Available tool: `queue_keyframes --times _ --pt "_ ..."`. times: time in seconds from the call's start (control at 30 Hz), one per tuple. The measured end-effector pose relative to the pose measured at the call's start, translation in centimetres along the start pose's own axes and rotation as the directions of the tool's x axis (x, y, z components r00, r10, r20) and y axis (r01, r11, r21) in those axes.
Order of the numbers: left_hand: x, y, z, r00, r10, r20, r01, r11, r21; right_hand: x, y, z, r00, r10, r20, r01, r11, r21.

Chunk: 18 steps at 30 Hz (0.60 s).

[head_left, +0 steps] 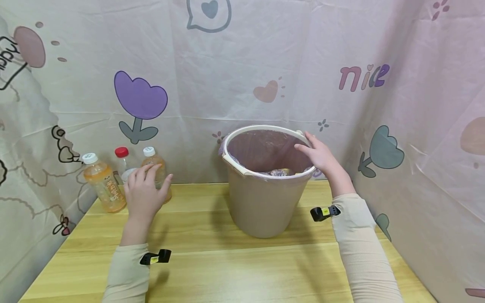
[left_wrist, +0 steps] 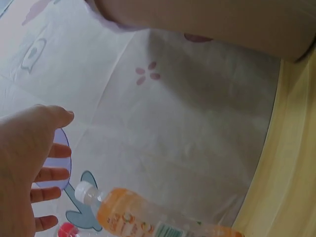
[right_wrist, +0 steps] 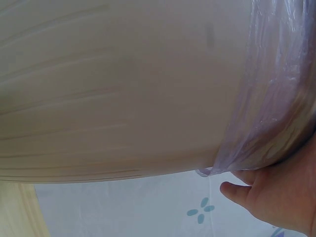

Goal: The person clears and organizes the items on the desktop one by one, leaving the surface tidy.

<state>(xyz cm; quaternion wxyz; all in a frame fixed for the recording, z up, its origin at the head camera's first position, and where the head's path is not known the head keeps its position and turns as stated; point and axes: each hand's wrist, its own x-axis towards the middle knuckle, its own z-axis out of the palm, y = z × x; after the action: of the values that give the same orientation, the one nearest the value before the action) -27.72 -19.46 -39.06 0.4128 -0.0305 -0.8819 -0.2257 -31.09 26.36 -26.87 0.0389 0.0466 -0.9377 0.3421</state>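
Note:
My left hand [head_left: 145, 191] is held with spread, slightly bent fingers in front of the bottles, nothing in its grasp. It partly covers the red-capped clear bottle [head_left: 122, 153] and the white-capped orange drink bottle [head_left: 153, 158]. In the left wrist view that orange bottle [left_wrist: 126, 210] lies beyond the fingertips. Another orange drink bottle [head_left: 106, 185] stands at far left. My right hand [head_left: 322, 155] holds the rim of a beige trash can [head_left: 261, 206] on its right side, thumb over the opening. A thin purple liner bag [right_wrist: 247, 108] folds over the rim.
Inside the trash can lies a crinkled, shiny wrapper [head_left: 281, 172]. The can stands on a light wooden table [head_left: 212, 273], toward the back. A printed cloth [head_left: 204, 84] hangs right behind the table and along both sides.

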Motion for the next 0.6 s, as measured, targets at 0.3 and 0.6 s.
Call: queue_keyframes --times 0.3,0.6 --pt "0.7 -1.4 -0.4 0.979 -0.163 0.124 0.159 0.986 0.043 0.1 0.1 -0.1 1.0 0.003 -0.002 -0.003 1.0 0.006" --pt "1.9 -2.9 -0.9 0.951 -0.232 0.203 0.212 0.97 0.117 0.2 0.0 -0.1 1.0 -0.001 0.0 0.001 1.0 -0.011"
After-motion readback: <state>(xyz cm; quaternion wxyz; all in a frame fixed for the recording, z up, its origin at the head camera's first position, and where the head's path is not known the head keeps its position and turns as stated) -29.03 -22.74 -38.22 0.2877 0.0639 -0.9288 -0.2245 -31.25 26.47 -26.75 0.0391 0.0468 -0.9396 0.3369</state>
